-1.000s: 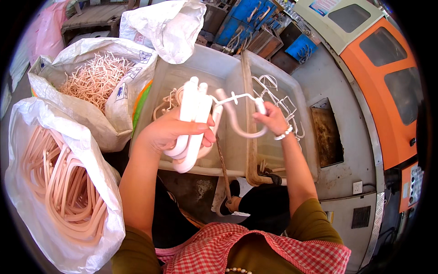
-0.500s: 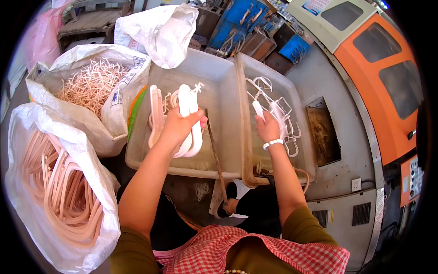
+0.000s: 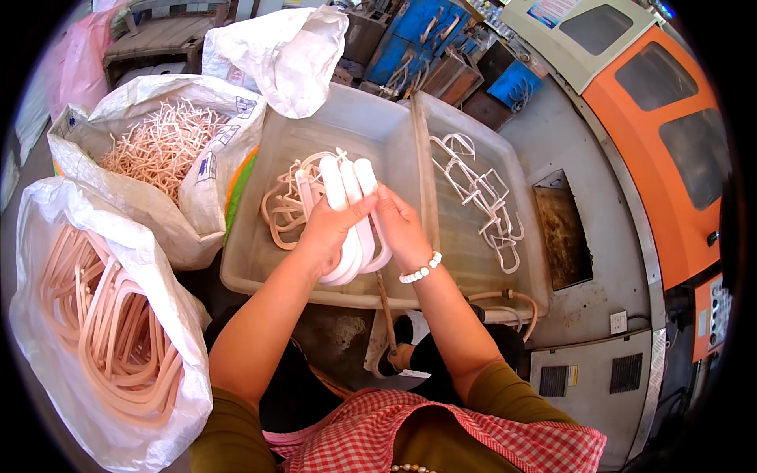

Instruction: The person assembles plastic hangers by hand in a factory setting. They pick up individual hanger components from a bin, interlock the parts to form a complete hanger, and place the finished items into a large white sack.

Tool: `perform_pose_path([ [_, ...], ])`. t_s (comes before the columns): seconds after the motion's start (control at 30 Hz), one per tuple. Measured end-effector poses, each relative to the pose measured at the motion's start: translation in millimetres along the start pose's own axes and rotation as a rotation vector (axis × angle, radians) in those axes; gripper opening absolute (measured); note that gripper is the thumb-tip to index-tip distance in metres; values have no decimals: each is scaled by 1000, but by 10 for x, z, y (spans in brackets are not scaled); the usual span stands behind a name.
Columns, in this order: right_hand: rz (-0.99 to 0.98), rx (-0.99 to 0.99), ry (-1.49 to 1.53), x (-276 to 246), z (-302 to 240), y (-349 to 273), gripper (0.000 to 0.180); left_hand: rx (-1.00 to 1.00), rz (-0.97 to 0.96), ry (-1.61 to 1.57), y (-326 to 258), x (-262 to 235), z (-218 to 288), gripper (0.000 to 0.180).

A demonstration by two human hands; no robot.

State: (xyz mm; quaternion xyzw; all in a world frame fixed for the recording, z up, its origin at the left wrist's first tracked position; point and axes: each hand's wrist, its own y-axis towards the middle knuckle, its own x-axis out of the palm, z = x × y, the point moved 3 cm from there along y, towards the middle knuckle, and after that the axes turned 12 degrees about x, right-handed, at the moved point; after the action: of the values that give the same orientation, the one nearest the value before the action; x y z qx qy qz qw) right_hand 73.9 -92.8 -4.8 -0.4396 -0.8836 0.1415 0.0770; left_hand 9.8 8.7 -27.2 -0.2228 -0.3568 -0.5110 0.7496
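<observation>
While the left hand (image 3: 322, 235) pinches curved white bars (image 3: 361, 235), long axis near to far, the right hand (image 3: 400, 229) grips their right side. Location: between both hands, above the left tub (image 3: 378, 126).

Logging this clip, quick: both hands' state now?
Left hand: closed, holding pale curved pieces.
Right hand: against the same pieces' right side, grip unclear.

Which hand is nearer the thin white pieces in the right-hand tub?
Right. The right hand is left of the thin white pieces; the left hand is farther left.
</observation>
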Motion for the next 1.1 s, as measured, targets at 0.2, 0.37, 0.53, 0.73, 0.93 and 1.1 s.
perform_pose_path([
  [0.2,-365,332,422,-113,-69,212,65,8,-194,47,-37,58,68,32],
  [0.37,-220,190,578,-249,-416,472,43,-75,-296,176,-110,70,57,22],
  [0.53,216,-553,-5,-78,-610,112,20,-49,-294,376,-49,53,10,17],
  [0.73,226,-999,-708,112,-208,-239,20,75,-255,598,-77,-27,-30,20],
  [0.93,211,-754,-691,-55,-350,-189,19,-42,-186,725,-62,-41,-112,22],
  [1.1,319,-392,-15,-350,-523,44,39,-19,-220,427,14,-39,60,24],
])
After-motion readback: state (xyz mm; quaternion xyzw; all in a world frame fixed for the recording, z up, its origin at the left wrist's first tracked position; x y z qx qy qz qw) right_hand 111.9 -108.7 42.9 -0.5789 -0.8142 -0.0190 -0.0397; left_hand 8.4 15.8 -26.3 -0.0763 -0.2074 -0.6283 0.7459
